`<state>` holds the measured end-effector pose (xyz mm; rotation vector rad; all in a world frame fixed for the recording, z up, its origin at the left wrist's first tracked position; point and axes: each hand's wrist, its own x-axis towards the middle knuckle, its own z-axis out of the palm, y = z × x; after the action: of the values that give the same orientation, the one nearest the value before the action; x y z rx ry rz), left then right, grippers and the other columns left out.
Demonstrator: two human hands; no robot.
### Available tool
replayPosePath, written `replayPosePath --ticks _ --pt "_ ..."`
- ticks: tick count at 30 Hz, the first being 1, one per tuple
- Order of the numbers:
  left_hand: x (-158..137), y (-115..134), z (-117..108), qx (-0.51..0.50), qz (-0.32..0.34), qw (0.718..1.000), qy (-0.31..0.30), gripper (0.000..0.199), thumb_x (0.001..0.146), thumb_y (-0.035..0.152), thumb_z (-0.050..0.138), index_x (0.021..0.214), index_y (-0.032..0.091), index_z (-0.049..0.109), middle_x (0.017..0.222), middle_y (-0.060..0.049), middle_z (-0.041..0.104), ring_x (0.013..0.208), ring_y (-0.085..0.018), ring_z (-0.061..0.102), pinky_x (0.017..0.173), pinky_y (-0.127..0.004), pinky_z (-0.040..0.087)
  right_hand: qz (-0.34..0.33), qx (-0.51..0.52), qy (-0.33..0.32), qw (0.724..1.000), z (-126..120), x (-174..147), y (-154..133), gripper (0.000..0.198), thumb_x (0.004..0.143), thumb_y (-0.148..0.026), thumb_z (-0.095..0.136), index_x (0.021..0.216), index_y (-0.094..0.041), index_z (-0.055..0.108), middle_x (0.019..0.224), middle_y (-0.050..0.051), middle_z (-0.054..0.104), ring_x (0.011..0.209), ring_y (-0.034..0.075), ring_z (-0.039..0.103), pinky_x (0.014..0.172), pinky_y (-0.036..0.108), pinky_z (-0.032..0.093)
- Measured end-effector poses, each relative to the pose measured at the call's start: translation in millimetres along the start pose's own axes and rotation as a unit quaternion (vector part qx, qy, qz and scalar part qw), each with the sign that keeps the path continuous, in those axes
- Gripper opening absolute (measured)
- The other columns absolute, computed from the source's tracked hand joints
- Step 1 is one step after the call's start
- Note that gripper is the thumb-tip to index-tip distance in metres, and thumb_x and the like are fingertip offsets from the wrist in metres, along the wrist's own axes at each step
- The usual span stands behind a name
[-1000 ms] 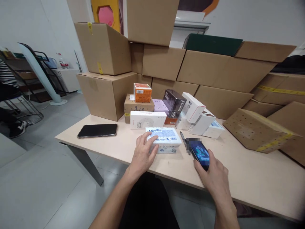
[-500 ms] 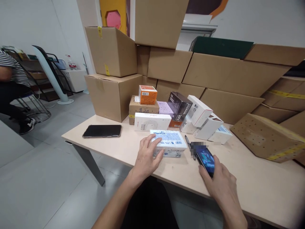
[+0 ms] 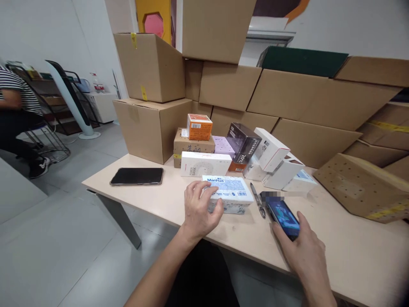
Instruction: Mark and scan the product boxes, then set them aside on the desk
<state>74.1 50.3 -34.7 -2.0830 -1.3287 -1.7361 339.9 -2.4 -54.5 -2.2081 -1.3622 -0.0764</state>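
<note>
My left hand [image 3: 202, 209] is at the left end of a white and blue Manhua tissue pack [image 3: 234, 192], fingers curved and apart over its top, thumb before its front side. Whether the fingertips press on it, I cannot tell. In my right hand [image 3: 305, 243] is a black smartphone [image 3: 286, 217] with a lit screen, gripped by its near end between thumb and fingers, tilted just above or on the table. A dark pen [image 3: 257, 200] lies between the pack and this phone. Behind the pack, a white power bank box [image 3: 204, 164] stands on its long side.
Another phone [image 3: 137, 176], screen dark, lies at the table's [image 3: 166, 204] left. Small boxes, among them an orange box [image 3: 200, 127] and a dark box [image 3: 243, 143], are piled behind. Large cartons [image 3: 150, 128] wall the back; a dotted carton [image 3: 361, 187] stands right. A person [image 3: 19, 106] sits far left.
My left hand's fingers have curled more and its thumb has shifted slightly right. My right hand and the phone have moved a little right and nearer. The view has shifted slightly.
</note>
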Motion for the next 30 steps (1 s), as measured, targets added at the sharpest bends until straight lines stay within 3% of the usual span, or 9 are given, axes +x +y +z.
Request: replayPosePath --ticks 3,6,9,11,13,17,20,25,30 --pt "-1.3 -0.4 0.4 -0.003 -0.006 1.000 -0.018 0.029 0.080 0.021 0.064 0.108 0.023 0.062 0.113 -0.010 0.062 0.110 -0.029 0.055 0.095 -0.048 0.048 0.061 0.093 0.053 0.992 -6.9 -9.2 -11.4 0.094 0.076 -0.067 0.055 0.150 -0.011 0.039 0.143 0.024 0.052 0.127 0.045 0.051 0.104 0.058 0.041" --pt "-2.1 -0.8 1.5 -0.010 -0.002 0.999 -0.036 0.035 0.077 0.017 0.063 0.111 0.022 0.060 0.115 -0.010 0.059 0.112 -0.030 0.053 0.097 -0.049 0.048 0.085 0.229 0.096 0.965 -10.8 -24.2 -33.6 0.093 0.074 -0.064 0.065 0.150 -0.019 0.039 0.143 0.018 0.054 0.129 0.040 0.052 0.107 0.056 0.039" --pt "-2.5 -1.6 2.0 -0.019 -0.003 0.999 -0.042 0.038 0.076 0.014 0.062 0.113 0.021 0.059 0.116 -0.011 0.056 0.114 -0.030 0.052 0.098 -0.049 0.049 0.049 0.406 0.052 0.911 -9.0 -37.9 -61.5 0.092 0.074 -0.060 0.069 0.150 -0.019 0.037 0.138 0.016 0.058 0.126 0.034 0.056 0.107 0.051 0.042" --pt "-2.5 -2.1 1.9 -0.021 -0.004 0.999 -0.044 0.037 0.077 0.014 0.062 0.113 0.020 0.058 0.115 -0.011 0.056 0.114 -0.029 0.052 0.098 -0.048 0.048 0.021 0.471 0.025 0.882 -5.3 -43.4 -78.8 0.089 0.076 -0.057 0.068 0.150 -0.019 0.037 0.140 0.016 0.056 0.128 0.032 0.055 0.107 0.050 0.042" --pt "-2.3 -2.4 1.8 -0.021 -0.004 0.999 -0.046 0.034 0.079 0.015 0.062 0.112 0.019 0.058 0.114 -0.011 0.056 0.114 -0.029 0.052 0.098 -0.048 0.048 -0.012 0.469 0.035 0.882 0.2 -45.5 -92.2 0.085 0.077 -0.054 0.069 0.149 -0.018 0.039 0.142 0.017 0.054 0.130 0.032 0.053 0.109 0.050 0.041" --pt "-1.9 -2.5 2.3 -0.023 -0.003 0.999 -0.047 0.030 0.081 0.017 0.064 0.111 0.019 0.058 0.114 -0.011 0.057 0.113 -0.028 0.052 0.099 -0.047 0.048 -0.096 0.364 0.088 0.922 15.2 -43.8 -104.7 0.079 0.079 -0.052 0.068 0.146 -0.018 0.043 0.143 0.017 0.052 0.131 0.033 0.050 0.108 0.052 0.040" --pt "-1.9 -2.2 2.9 -0.027 0.002 0.999 -0.046 0.030 0.082 0.018 0.065 0.112 0.018 0.058 0.114 -0.011 0.059 0.112 -0.027 0.052 0.098 -0.047 0.049 -0.161 0.283 0.127 0.937 25.5 -42.6 -105.5 0.075 0.082 -0.049 0.067 0.145 -0.015 0.043 0.139 0.020 0.054 0.130 0.033 0.050 0.106 0.053 0.042" --pt "-3.1 -2.2 1.8 -0.029 0.024 0.998 -0.050 0.042 0.084 0.017 0.064 0.125 0.018 0.055 0.119 -0.011 0.064 0.114 -0.027 0.052 0.101 -0.048 0.047 -0.217 0.206 0.165 0.940 32.8 -42.9 -104.0 0.073 0.086 -0.045 0.065 0.147 -0.016 0.039 0.138 0.021 0.054 0.128 0.034 0.051 0.104 0.053 0.044" --pt "-5.8 -3.8 1.3 -0.030 0.050 0.997 -0.048 0.053 0.084 0.017 0.062 0.136 0.018 0.050 0.125 -0.012 0.063 0.122 -0.031 0.048 0.105 -0.052 0.045 -0.240 0.205 0.190 0.930 35.8 -41.0 -103.9 0.075 0.084 -0.046 0.068 0.146 -0.017 0.040 0.135 0.019 0.057 0.125 0.034 0.054 0.101 0.055 0.046"
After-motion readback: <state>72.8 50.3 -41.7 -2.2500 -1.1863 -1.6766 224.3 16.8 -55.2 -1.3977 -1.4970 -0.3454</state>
